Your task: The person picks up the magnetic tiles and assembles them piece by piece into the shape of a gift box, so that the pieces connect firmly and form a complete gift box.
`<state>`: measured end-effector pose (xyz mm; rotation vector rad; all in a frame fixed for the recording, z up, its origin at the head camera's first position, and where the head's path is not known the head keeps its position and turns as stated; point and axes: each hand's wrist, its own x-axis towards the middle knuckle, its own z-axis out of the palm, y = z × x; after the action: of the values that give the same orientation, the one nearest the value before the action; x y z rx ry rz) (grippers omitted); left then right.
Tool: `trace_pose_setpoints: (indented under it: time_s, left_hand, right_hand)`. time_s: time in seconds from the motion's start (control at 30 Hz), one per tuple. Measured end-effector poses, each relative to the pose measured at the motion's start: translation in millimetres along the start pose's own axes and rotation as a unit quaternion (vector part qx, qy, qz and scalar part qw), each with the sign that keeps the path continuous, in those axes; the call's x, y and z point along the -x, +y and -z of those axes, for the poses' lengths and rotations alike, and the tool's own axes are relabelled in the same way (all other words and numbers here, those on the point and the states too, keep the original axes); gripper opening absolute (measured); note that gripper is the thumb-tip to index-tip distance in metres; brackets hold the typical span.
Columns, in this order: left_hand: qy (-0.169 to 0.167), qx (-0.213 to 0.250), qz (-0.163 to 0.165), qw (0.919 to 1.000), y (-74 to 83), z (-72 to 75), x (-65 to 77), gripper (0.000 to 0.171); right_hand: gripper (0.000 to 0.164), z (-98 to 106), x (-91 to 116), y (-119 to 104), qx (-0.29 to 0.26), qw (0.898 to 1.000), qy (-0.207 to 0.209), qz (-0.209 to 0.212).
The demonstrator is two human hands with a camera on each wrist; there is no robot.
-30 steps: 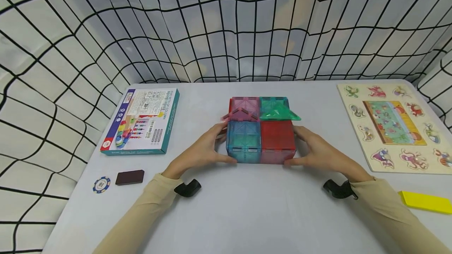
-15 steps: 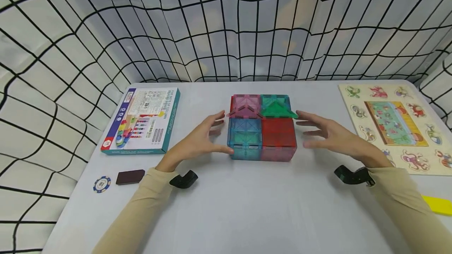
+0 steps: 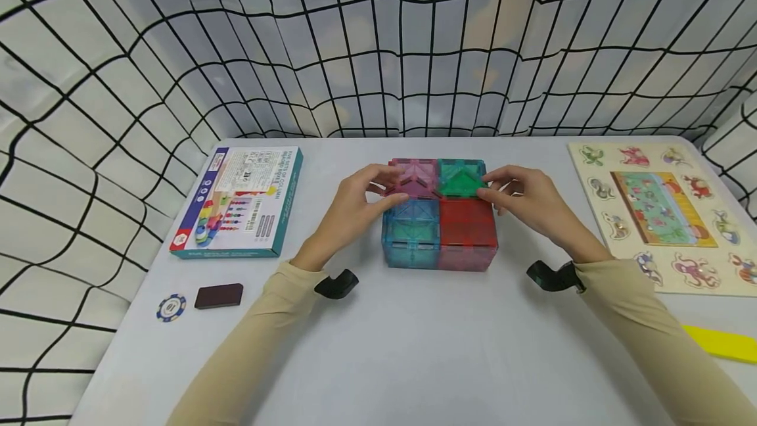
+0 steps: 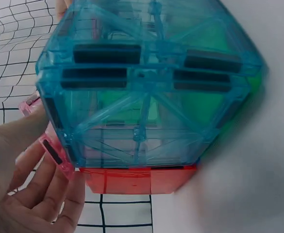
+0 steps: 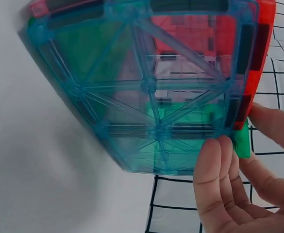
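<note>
In the head view a block of see-through magnetic tiles stands on the table, with a blue cube (image 3: 411, 235) front left and a red cube (image 3: 467, 232) front right. A pink triangle tile (image 3: 416, 181) lies over the back left part, and a green triangle tile (image 3: 462, 183) over the back right. My left hand (image 3: 353, 206) pinches the outer edge of the pink tile; the left wrist view has its thumb and fingers on either side of it. At the green tile's outer corner, my right hand (image 3: 538, 209) pinches with thumb and fingers.
To the left lie a boxed toy set (image 3: 236, 202), a dark brown block (image 3: 219, 296) and a poker chip (image 3: 171, 307). A wooden animal puzzle board (image 3: 603, 215) and a yellow block (image 3: 721, 342) are at the right. Black netting (image 3: 402, 51) rises behind the white table (image 3: 437, 347).
Both hands let go of the block's sides, drew apart, then came in higher onto the pink and green triangle tiles. Over the second, the green tile has shifted left, more squarely onto the block.
</note>
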<state>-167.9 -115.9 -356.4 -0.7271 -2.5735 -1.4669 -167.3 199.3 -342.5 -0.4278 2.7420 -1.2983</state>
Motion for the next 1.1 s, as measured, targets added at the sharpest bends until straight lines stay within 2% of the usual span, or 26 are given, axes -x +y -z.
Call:
trace_pose_setpoints:
  time_s: [0.17, 0.3, 0.43, 0.53, 0.7, 0.87, 1.1]
  left_hand:
    - [0.015, -0.009, 0.006, 0.9998, -4.0, 1.4, -0.9, 0.021]
    - [0.021, -0.005, 0.001, 0.9998, -5.4, 3.6, -0.1, 0.02]
    - [0.022, -0.003, 0.005, 0.9997, -6.4, 5.2, 0.7, 0.02]
    - [0.024, 0.0, 0.01, 0.9997, -7.0, 6.2, 1.1, 0.02]
    - [0.03, 0.005, 0.016, 0.9994, -7.1, 7.3, 1.3, 0.021]
    - [0.037, -0.001, 0.02, 0.9991, -6.5, 7.5, 2.7, 0.022]
    - [0.04, -0.005, 0.01, 0.9992, -7.4, 7.8, 1.7, 0.022]
  right_hand:
    - [0.038, 2.3, -4.3, -3.5, -0.025, 0.999, -0.018, -0.039]
    - [0.039, 6.2, -5.5, -2.5, -0.077, 0.993, -0.031, -0.084]
    - [0.04, 7.4, -4.5, 0.2, -0.096, 0.99, -0.03, -0.1]
    - [0.037, 7.9, -1.9, 1.5, -0.084, 0.993, -0.023, -0.082]
    - [0.028, 10.2, 4.1, 4.0, -0.049, 0.998, -0.013, -0.021]
    - [0.023, 14.2, 7.0, 7.1, -0.041, 0.999, -0.013, 0.029]
    - [0.021, 18.1, 5.1, 10.4, -0.043, 0.998, -0.012, 0.047]
